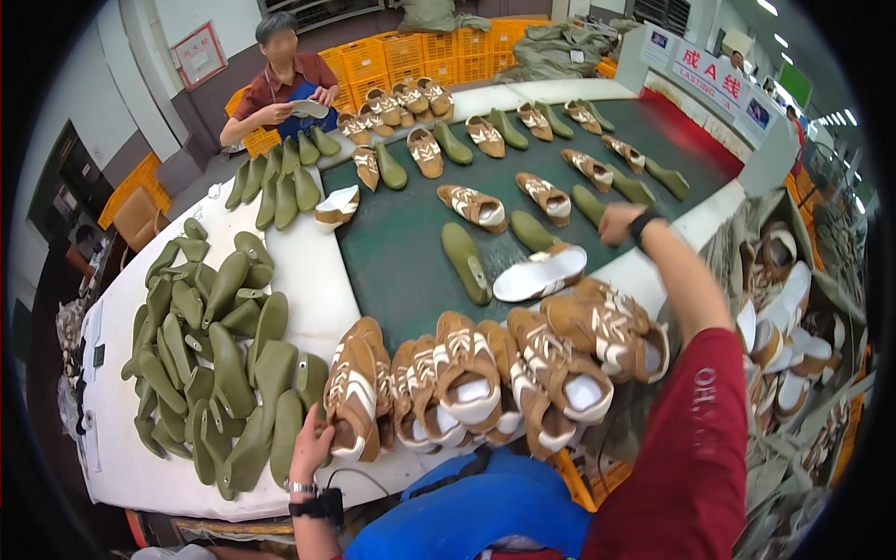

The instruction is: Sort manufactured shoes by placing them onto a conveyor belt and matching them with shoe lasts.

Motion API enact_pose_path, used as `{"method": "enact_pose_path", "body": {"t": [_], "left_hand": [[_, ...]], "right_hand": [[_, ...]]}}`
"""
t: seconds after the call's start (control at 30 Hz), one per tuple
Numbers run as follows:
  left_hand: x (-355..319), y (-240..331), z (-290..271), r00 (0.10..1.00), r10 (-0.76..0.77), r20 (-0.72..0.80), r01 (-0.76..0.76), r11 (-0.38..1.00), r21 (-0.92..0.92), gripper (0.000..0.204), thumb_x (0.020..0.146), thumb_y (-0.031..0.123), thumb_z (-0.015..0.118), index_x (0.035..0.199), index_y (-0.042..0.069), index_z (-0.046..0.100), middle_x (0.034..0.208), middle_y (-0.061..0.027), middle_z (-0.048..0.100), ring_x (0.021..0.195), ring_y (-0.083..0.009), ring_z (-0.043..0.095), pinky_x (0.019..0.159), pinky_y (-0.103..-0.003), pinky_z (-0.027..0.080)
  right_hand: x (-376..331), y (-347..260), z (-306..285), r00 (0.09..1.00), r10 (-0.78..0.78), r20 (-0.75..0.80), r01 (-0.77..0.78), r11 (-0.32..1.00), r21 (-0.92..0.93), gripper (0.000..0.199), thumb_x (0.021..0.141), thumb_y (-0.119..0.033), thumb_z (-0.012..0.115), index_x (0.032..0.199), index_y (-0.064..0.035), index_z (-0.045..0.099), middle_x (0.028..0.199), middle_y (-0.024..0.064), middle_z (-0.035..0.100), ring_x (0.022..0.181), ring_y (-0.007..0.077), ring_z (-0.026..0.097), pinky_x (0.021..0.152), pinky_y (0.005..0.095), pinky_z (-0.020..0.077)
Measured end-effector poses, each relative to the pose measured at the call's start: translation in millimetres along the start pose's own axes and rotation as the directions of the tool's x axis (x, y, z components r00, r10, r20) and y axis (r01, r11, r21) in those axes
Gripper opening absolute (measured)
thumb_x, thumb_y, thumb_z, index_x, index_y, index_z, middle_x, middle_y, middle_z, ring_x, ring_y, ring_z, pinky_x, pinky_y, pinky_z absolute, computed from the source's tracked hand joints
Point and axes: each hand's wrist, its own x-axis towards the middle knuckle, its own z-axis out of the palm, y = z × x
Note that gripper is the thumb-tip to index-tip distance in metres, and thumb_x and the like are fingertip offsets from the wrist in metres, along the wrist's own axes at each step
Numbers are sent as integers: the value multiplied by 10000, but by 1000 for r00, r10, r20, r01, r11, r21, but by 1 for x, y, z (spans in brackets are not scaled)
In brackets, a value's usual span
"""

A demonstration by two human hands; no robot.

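My right hand [620, 225] reaches far over the green work surface, its fingers closed at the near end of a green shoe last [587, 202]. Low on the left, my left hand [311, 448] has its fingers loosely curled and apart, beside the heel of a brown-and-white sneaker [353, 387]. That sneaker stands at the left end of a row of similar sneakers [467, 373] along the near edge. Between my hands, a sneaker with its white sole up [539, 273] rests beside another green last [464, 261].
A big heap of green lasts [215, 345] covers the left white table. Sneakers and lasts stand in pairs across the conveyor [392, 243]. Opposite, a person [285, 93] holds a pale shoe part. A large bag of shoes [784, 317] stands at right; orange crates [406, 61] line the back.
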Motion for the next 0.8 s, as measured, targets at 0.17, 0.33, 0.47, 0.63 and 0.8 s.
{"method": "enact_pose_path", "body": {"t": [0.17, 0.33, 0.47, 0.63, 0.8], "left_hand": [[-37, 33, 4, 981, -118, -154, 120, 993, 5, 569, 798, 96, 582, 1321, 19, 371, 984, -123, 589, 748, -161, 580, 660, -279, 481], [-54, 63, 2, 899, 31, -436, 63, 978, 200, 463, 775, 52, 594, 1210, -35, 465, 1066, -194, 567, 966, -304, 568, 834, -351, 454], [-51, 111, 4, 864, 138, -484, -71, 986, 154, 418, 771, 21, 581, 1177, -26, 492, 1075, -198, 568, 998, -314, 557, 864, -370, 438], [-45, 149, 10, 863, 316, -394, -229, 940, 253, 359, 785, 48, 585, 1132, -21, 522, 1057, -185, 578, 974, -325, 561, 859, -366, 432], [-54, 148, 1, 862, 381, -335, -313, 919, 241, 311, 786, 52, 587, 1087, -15, 546, 1000, -166, 601, 947, -319, 569, 829, -366, 443]], "right_hand": [[80, 22, 139, 995, 53, -88, -49, 998, 43, 652, 616, -349, 703, 1143, -2, 539, 1109, 236, 563, 1029, 328, 551, 877, 378, 456], [92, 8, 135, 984, 178, 25, -176, 925, 336, 777, 556, -412, 737, 1172, 4, 514, 1144, 230, 547, 1069, 317, 537, 896, 362, 445], [90, 8, 126, 994, 95, 61, -111, 932, 345, 809, 531, -446, 753, 1155, 14, 522, 1107, 209, 577, 1041, 302, 559, 872, 339, 449], [69, 9, 72, 992, 40, -122, 43, 793, 607, 562, 564, -267, 798, 991, -4, 544, 934, 116, 608, 878, 207, 574, 782, 312, 451], [-2, 1, -26, 968, 137, -211, 109, 531, 840, 521, 684, -235, 713, 1095, -12, 483, 979, 89, 592, 883, 183, 587, 767, 311, 488]]}}
